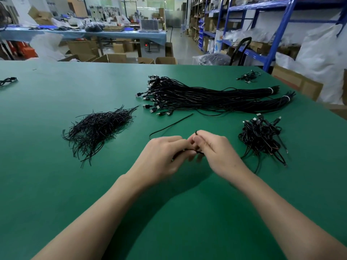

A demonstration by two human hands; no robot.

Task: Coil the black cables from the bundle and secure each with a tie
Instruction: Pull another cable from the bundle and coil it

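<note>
My left hand (161,156) and my right hand (216,149) meet over the green table (47,175), both closed on one black cable (170,125). Its free end trails up and to the right from my left hand. A short black tip sticks up between my right fingers; whether it is a tie I cannot tell. The big bundle of straight black cables (206,96) with USB plugs lies beyond, bound by white bands at its right ends. A heap of black ties (97,128) lies to the left. Coiled cables (261,136) are piled on the right.
A small cable clump (248,76) sits at the far right table edge, and another cable (8,80) at the far left. Behind the table are cardboard boxes (112,58), a blue-covered bench (84,33) and blue shelving (276,34).
</note>
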